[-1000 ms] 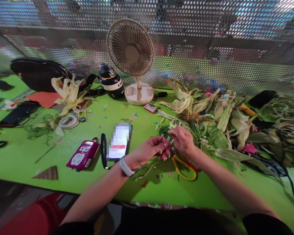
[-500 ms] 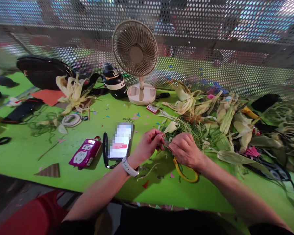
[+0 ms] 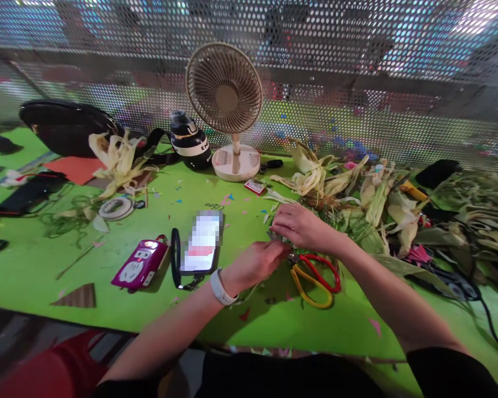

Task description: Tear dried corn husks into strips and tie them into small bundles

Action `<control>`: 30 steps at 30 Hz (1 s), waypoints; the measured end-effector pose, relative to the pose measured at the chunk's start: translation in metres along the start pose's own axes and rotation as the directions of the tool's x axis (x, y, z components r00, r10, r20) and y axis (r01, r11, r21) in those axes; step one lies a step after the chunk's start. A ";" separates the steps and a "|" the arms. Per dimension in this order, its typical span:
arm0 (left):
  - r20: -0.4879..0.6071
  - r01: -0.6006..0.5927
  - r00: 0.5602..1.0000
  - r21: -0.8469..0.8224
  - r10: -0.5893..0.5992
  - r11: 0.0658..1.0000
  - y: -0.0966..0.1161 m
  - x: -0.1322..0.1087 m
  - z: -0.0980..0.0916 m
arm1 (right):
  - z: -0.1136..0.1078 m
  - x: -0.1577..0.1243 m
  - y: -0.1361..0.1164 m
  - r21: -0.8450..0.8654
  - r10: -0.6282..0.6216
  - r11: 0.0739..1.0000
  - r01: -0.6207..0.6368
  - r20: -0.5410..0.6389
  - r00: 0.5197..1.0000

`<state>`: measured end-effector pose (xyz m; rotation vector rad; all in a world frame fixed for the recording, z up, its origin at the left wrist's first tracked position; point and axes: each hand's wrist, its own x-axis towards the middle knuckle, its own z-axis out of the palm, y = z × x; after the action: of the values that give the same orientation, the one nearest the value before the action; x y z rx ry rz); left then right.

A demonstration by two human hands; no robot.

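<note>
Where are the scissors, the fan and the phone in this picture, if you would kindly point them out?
Scissors (image 3: 292,257): head view, on the metal pivot.
Fan (image 3: 226,98): head view, on the round hub of its front grille.
Phone (image 3: 201,243): head view, on the lit screen.

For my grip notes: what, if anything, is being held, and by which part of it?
It cannot be told: the left hand and right hand hide anything between them. Neither grips the scissors' handles.

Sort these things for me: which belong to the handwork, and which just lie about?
Probably in the work:
scissors, beside the left hand and right hand
perhaps the husks

Apparently just lying about:
fan
bottle
phone
purple socket box
black bag
</note>
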<state>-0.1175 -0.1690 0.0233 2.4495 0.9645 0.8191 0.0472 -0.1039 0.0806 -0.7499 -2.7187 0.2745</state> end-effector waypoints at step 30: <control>0.303 0.218 0.746 -0.952 -0.592 -0.213 0.010 0.015 -0.008 | 0.030 -0.043 -0.026 0.295 0.325 0.923 -0.247 -0.255 0.910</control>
<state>-0.1088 -0.1638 0.0400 0.5346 0.6873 1.0223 0.0604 -0.1514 0.0493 -1.0239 -2.2279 0.5232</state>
